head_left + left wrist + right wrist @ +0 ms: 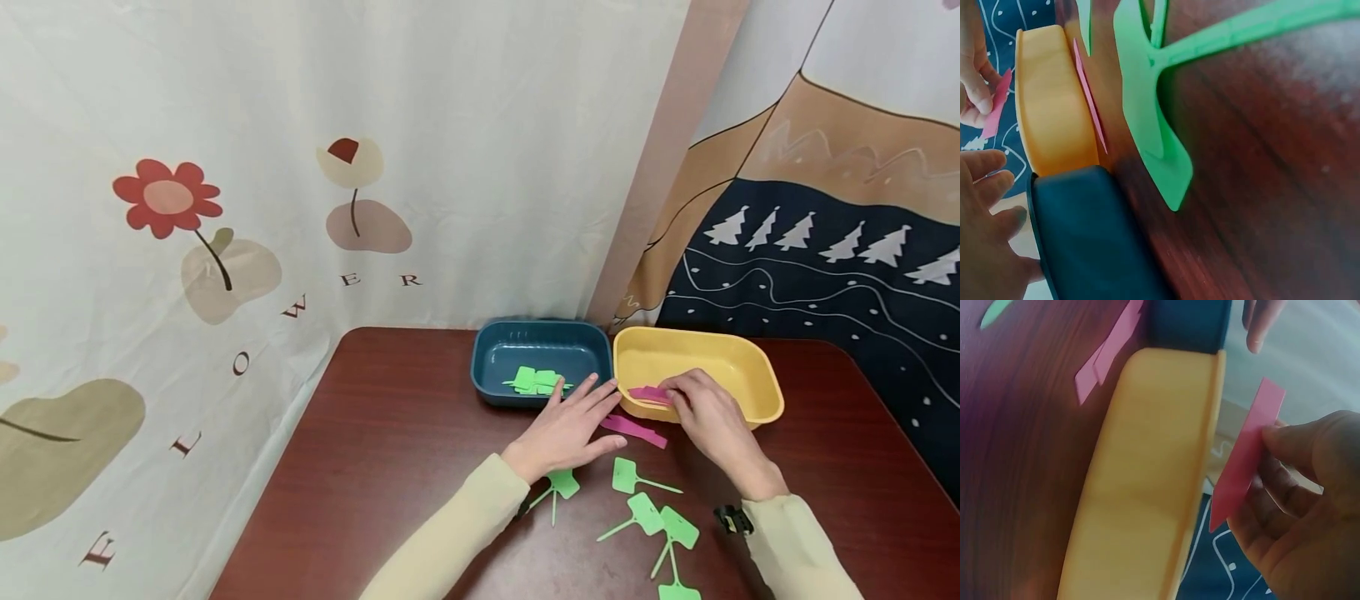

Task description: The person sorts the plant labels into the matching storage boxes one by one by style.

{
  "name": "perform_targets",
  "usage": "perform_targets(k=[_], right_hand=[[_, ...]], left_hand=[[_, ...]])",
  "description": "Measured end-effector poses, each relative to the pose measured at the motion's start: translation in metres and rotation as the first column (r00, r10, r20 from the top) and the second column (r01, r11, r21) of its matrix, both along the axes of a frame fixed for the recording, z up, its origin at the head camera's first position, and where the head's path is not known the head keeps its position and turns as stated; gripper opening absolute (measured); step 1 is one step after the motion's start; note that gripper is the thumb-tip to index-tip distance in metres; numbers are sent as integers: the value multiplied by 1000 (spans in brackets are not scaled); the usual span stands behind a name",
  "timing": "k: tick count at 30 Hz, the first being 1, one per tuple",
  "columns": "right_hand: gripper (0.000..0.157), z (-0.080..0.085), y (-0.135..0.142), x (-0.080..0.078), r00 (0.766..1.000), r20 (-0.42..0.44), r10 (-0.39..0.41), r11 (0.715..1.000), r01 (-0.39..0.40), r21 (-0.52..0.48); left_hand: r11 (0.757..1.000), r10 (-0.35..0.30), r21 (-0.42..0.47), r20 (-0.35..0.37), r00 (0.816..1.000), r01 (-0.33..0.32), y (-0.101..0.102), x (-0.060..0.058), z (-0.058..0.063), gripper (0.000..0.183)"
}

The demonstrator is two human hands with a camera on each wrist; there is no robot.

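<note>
My right hand (711, 421) pinches a pink plant label (1247, 453), a flat strip with a pointed end, between thumb and fingers over the near left part of the yellow bin (768, 379). My left hand (566, 432) spreads its fingers at the front right corner of the dark blue bin (483, 367); whether it touches the rim I cannot tell. More pink labels (636, 431) lie on the table just in front of the bins, partly behind the left hand. Green T-shaped plant labels (534, 381) lie inside the blue bin.
Several green T-shaped labels (678, 527) are scattered on the brown table (360, 467) nearer to me. Some others (562, 483) lie below my left wrist. Both bins stand side by side near the table's back edge, before a printed curtain (480, 167).
</note>
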State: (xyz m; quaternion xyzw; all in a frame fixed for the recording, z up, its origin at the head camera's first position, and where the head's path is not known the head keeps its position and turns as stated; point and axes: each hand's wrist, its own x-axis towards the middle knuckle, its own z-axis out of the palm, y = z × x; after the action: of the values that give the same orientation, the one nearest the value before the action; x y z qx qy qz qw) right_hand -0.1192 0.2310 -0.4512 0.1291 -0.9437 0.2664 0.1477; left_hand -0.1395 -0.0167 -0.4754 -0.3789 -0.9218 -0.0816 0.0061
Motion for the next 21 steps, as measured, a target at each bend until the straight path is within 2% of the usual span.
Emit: perform_targets(k=[11, 21], right_hand=[[11, -7, 10, -23, 996, 87, -25, 998, 21, 51], [13, -12, 10, -35, 977, 215, -17, 998, 3, 64]], left_hand=[[996, -7, -90, -30, 1000, 4, 12, -4, -2, 74], [990, -9, -139, -48, 999, 2, 15, -4, -6, 74]])
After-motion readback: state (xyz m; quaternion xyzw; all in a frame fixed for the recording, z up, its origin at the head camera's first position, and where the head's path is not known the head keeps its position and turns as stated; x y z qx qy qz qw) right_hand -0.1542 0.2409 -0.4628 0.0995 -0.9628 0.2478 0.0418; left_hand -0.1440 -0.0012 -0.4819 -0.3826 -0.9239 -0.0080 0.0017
